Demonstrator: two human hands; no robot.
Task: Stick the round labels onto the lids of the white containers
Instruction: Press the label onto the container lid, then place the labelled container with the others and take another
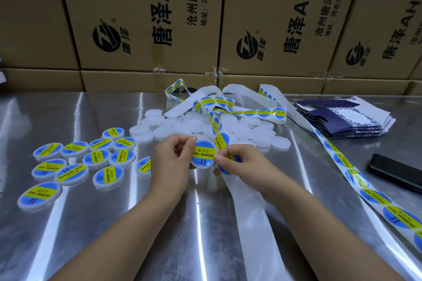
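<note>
The round label [202, 154] lay face up on the lid of a white container [201, 166]. Both hands held the container above the bench [91, 223], just in front of the pile of bare containers [205, 124].

The left hand [173, 155] kept a narrow grip, with fingers and thumb curled round the container's left rim. This probably held the lid level and facing the eye while the label was seated. The right hand [239, 162] gripped the label strip [220, 138] in curled fingers, its thumb tip touching the label's right edge, which I judge kept the next sticker close.

The finished containers [75, 162] lay lid up in a loose group on the left, apart from the bare pile, seemingly to keep done and undone stock separate. The spent backing [246, 212] trailed toward the person. A further run of labels [341, 161] slanted away down the right side.

Label and fingers covered almost the whole body of the held container, and only a sliver of white rim showed. Whether the label was pressed fully flat could not be told. The right fingertips were hidden under the strip, and loops of strip covered part of the bare pile, so it could not be counted. The frame edge cut off the phone [395, 173] at the right, and the cardboard boxes [137, 18] behind were cropped at the top.
</note>
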